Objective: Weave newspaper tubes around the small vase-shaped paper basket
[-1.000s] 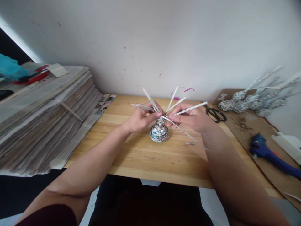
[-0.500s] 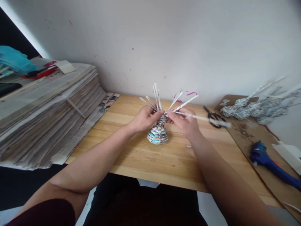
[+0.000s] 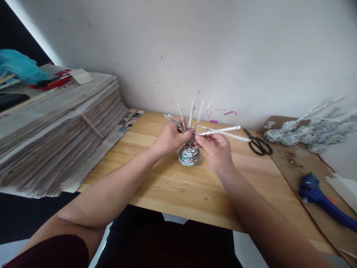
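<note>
A small vase-like piece woven from rolled newspaper (image 3: 189,155) stands on the wooden table, round at the bottom with a narrow neck. Several white paper tubes (image 3: 192,113) fan out from its top. My left hand (image 3: 174,137) is closed round the neck, thumb pressed at the front, with tubes rising behind its fingers. At the other side of the neck, my right hand (image 3: 214,147) pinches a paper tube (image 3: 227,130) that points to the right. The fingers hide most of the neck.
Black scissors (image 3: 259,144) lie to the right on the table (image 3: 173,190). Beyond them are a blue glue gun (image 3: 320,197) on brown cardboard (image 3: 295,163) and several woven paper pieces (image 3: 290,132). A tall stack of newspapers (image 3: 61,137) fills the left.
The woven piece has turned and tipped slightly, and its tubes now spread differently. My right hand has shifted a little left and swung its tube. The left hand keeps its hold.
</note>
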`<state>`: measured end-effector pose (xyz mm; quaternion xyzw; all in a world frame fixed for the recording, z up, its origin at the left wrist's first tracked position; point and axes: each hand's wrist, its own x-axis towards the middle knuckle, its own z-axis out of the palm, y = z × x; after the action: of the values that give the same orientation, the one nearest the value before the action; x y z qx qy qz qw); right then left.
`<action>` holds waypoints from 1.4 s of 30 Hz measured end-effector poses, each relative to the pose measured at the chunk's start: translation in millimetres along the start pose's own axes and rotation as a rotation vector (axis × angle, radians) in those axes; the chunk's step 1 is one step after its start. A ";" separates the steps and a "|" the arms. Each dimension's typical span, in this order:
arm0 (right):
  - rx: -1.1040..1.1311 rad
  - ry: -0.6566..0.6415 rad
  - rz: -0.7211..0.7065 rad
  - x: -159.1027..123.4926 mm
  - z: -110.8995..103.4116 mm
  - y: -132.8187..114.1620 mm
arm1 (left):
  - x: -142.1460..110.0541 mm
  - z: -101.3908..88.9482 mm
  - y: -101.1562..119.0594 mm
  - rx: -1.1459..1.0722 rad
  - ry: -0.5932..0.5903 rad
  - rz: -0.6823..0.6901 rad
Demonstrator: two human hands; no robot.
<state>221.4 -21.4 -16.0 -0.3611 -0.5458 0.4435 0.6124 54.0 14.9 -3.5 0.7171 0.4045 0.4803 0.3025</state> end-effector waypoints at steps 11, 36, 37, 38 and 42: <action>-0.566 -0.060 -0.612 -8.6 -9.5 -1.6 | 0.2 1.0 1.2 -0.095 0.008 0.050; -0.712 0.047 -0.433 21.8 -42.4 -26.0 | -3.1 -4.3 8.3 -0.001 -0.017 0.131; -0.780 -0.029 -0.478 17.8 -36.6 -23.1 | -3.7 -4.6 9.3 -0.001 -0.033 0.143; -0.811 -0.072 -0.486 14.4 -31.9 -21.1 | -4.1 -5.3 10.3 -0.001 -0.052 0.154; -0.727 -0.086 -0.393 8.0 -24.9 -19.1 | -4.0 -11.3 13.6 -0.036 -0.139 0.197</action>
<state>248.9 -19.5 1.0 -0.4238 -0.7506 0.1112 0.4946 46.5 5.2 9.9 0.7794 0.3016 0.4638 0.2940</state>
